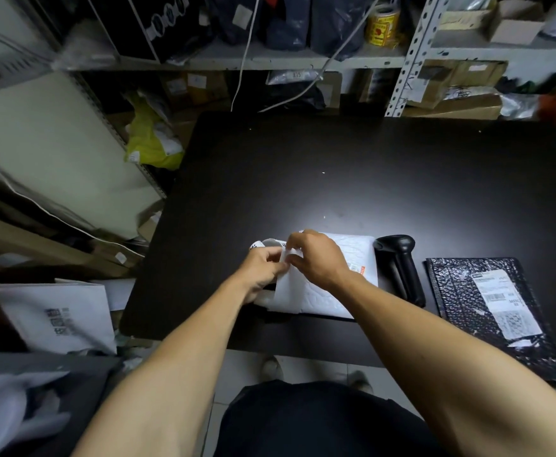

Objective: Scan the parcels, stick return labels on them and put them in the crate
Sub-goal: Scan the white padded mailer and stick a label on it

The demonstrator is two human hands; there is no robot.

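A label is pinched by the left hand and right hand over the white parcel; sticking seems unfinished; the black parcel is left beside the scanner; no crate is seen.

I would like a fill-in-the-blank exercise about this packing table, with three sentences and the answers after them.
1. The barcode scanner lies between the white parcel and the ____ parcel.
2. Both hands, the left hand and the right hand, pinch a strip of ____ labels.
3. Nobody holds the scanner; it lies on the dark ____.

Answers: black; white; table
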